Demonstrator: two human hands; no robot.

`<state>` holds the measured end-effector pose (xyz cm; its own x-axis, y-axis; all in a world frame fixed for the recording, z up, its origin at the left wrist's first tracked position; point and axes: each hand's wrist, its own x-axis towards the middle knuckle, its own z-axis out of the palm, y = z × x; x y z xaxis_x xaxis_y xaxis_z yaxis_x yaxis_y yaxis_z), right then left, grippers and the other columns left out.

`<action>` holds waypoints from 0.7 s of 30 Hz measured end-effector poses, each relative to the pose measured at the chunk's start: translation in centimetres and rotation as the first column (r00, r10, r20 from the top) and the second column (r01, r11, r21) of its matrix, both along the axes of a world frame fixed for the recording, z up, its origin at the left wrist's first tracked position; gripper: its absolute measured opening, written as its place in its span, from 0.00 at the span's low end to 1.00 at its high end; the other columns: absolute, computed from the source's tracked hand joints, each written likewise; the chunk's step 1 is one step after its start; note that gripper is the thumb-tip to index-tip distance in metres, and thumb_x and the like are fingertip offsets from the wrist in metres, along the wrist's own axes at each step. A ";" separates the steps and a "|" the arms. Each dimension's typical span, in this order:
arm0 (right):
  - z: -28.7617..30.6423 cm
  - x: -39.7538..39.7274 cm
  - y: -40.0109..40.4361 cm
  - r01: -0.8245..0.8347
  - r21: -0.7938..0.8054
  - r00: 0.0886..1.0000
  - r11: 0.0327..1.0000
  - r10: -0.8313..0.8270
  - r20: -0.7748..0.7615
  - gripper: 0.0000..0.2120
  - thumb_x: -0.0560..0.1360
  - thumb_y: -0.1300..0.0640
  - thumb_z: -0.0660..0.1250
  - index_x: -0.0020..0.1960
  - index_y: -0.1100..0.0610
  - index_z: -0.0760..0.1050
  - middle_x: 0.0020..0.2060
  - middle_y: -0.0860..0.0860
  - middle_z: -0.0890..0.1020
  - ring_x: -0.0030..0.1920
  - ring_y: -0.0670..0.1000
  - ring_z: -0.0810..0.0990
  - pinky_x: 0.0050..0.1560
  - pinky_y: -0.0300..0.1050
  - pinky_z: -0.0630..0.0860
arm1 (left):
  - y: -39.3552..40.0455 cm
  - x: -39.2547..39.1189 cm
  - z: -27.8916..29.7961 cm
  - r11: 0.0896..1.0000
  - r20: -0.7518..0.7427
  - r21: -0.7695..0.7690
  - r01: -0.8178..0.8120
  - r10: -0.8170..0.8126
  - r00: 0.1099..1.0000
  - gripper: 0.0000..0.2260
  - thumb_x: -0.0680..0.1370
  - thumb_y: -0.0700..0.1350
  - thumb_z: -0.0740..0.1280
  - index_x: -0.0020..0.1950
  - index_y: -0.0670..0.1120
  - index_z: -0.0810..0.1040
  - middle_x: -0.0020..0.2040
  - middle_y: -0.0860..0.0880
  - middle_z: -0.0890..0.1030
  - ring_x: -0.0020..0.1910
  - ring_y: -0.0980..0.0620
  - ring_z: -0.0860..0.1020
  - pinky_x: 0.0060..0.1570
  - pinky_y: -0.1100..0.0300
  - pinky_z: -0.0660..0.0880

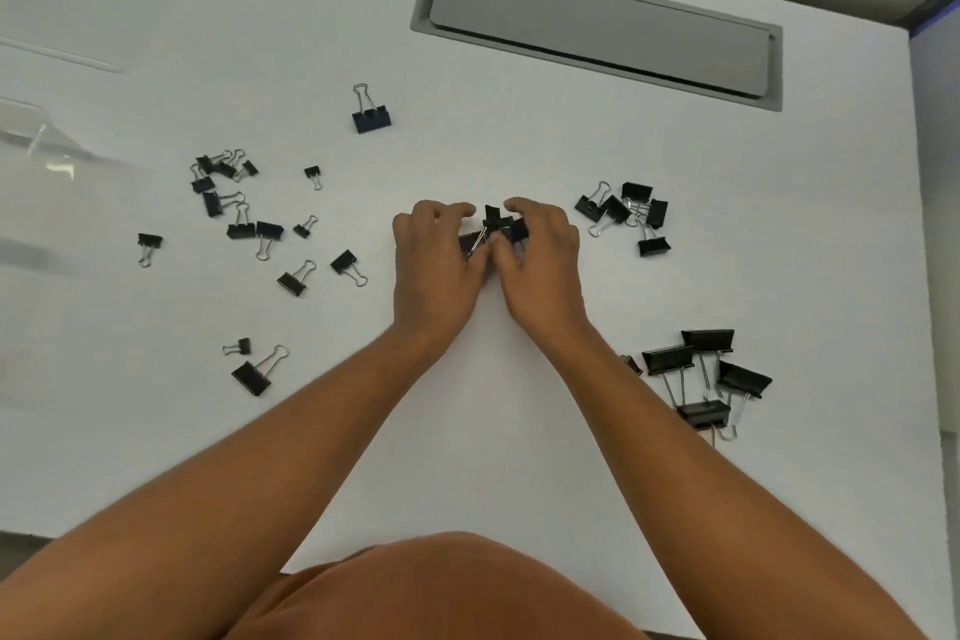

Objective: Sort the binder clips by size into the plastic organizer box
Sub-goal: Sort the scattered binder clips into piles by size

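Across the whole view I see a white table [519,146], with a grey cable-hatch flap [597,29] set into its far side and a dark strip of room beyond. At the left edge lies the clear plastic organizer box [36,140], blurred. Big binder clips [706,369] cluster near right, medium clips [628,213] further out, small clips [234,192] scattered left. My left hand [436,265] and right hand [540,260] meet mid-table, fingers curled round a clump of clips [498,224].

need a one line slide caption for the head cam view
Both hands, left hand and right hand, gather a cluster of black binder clips at the centre of a white table strewn with clips.
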<state>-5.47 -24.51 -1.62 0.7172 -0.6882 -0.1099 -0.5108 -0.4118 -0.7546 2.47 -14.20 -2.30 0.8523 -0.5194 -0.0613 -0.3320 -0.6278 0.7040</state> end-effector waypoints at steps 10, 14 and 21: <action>0.6 -3.8 -0.1 -0.043 0.022 0.998 0.999 0.043 -0.038 0.31 0.77 0.48 0.75 0.78 0.49 0.69 0.75 0.47 0.70 0.70 0.49 0.64 0.62 0.35 0.62 | 4.3 -2.1 -0.3 0.969 0.165 0.188 0.162 -0.194 0.967 0.31 0.81 0.59 0.69 0.80 0.49 0.66 0.73 0.47 0.69 0.65 0.44 0.68 0.63 0.48 0.69; -0.1 -3.6 0.6 -0.063 -0.005 0.998 0.998 0.063 -0.027 0.27 0.80 0.52 0.72 0.77 0.51 0.70 0.77 0.51 0.69 0.74 0.51 0.65 0.67 0.27 0.58 | 3.7 -1.7 -1.0 0.940 0.241 0.306 0.150 -0.229 0.943 0.29 0.83 0.61 0.64 0.81 0.49 0.66 0.74 0.47 0.70 0.64 0.41 0.70 0.60 0.42 0.71; -0.3 -2.9 0.7 -0.023 0.036 0.999 0.999 0.021 0.044 0.25 0.77 0.53 0.76 0.72 0.50 0.75 0.70 0.47 0.74 0.67 0.54 0.74 0.65 0.55 0.77 | 4.1 0.8 -1.6 0.937 0.294 0.294 0.190 -0.278 0.914 0.32 0.82 0.65 0.62 0.80 0.48 0.65 0.79 0.47 0.66 0.73 0.41 0.66 0.68 0.44 0.64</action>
